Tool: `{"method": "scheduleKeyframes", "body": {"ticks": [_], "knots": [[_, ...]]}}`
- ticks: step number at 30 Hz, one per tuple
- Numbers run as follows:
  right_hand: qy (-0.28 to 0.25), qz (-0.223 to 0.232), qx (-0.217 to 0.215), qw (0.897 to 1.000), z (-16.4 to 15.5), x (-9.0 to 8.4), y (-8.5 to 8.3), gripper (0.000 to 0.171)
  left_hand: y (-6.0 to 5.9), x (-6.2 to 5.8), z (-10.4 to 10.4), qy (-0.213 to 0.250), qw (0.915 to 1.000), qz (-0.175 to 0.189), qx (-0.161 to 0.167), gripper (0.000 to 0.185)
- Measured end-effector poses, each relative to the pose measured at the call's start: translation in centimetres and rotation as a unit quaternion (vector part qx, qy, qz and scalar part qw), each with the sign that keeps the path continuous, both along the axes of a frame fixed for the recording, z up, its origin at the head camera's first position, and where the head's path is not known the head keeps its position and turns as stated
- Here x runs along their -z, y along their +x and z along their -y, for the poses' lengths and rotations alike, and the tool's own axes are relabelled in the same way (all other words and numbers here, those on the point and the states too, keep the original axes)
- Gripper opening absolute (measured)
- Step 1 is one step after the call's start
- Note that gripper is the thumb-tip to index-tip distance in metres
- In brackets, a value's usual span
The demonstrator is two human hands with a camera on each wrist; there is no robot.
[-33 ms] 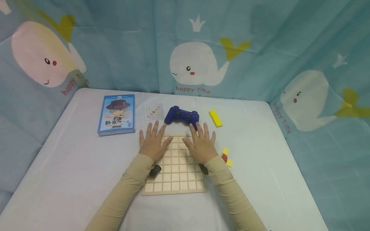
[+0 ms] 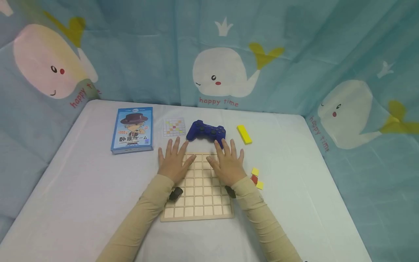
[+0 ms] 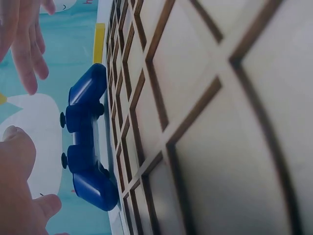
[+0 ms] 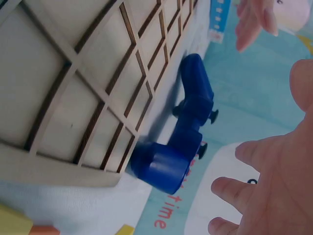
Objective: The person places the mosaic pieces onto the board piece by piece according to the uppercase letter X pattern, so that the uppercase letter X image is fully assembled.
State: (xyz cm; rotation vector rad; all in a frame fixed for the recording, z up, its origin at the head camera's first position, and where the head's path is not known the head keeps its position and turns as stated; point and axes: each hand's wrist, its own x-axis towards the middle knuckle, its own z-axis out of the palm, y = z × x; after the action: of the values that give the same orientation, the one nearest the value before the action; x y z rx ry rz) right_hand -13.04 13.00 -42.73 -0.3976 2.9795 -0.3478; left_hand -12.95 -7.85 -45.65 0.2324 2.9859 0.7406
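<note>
A pale wooden grid board with square cells lies flat at the middle of the table. Over its left side is my left hand, palm down with fingers spread. My right hand mirrors it over the right side, fingers straight and apart. Both wrist views show the hands raised off the board, holding nothing. Just beyond the board lies a blue game controller; the right fingertips overlap its edge in the head view, but the right wrist view shows a gap between them.
A blue boxed game lies at the far left, beside a small printed colour-grid card. A yellow bar is at the far right. Near my right wrist lie yellow tiles and a red tile. A whale-print curtain hangs behind the table.
</note>
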Motion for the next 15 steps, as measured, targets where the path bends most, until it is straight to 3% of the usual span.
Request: {"method": "scheduleKeyframes", "body": {"ticks": [15], "knots": [[0.016, -0.004, -0.002, 1.0, 0.2, 1.2, -0.2, 0.071, 0.2, 0.8, -0.5, -0.013, 0.9999, 0.011, 0.0, 0.069]]}}
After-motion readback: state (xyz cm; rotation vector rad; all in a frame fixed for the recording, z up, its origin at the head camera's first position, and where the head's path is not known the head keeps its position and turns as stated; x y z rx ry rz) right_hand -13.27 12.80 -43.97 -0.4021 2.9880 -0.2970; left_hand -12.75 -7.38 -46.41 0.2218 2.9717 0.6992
